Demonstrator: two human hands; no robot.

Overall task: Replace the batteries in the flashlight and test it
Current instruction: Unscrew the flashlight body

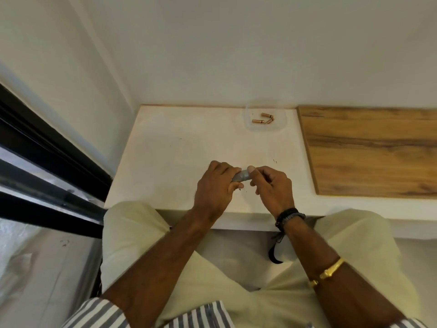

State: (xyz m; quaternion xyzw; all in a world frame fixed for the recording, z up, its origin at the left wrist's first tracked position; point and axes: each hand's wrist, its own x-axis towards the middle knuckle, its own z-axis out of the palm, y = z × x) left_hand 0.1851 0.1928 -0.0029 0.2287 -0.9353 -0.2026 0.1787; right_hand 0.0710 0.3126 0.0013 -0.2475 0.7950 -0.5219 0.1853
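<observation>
A small grey flashlight (241,176) lies between my two hands, just above the white table (179,147). My left hand (214,188) grips its left part, which is mostly hidden under the fingers. My right hand (272,185) has its thumb tip pressed on the flashlight's right end, the other fingers curled beneath. Three copper-coloured batteries (263,118) lie in a clear shallow tray (281,125) at the back of the table, well beyond both hands.
A wooden board (369,150) covers the table's right side. White walls close the back and left. A black-framed window (47,162) runs along the left. My knees in pale trousers sit under the front table edge.
</observation>
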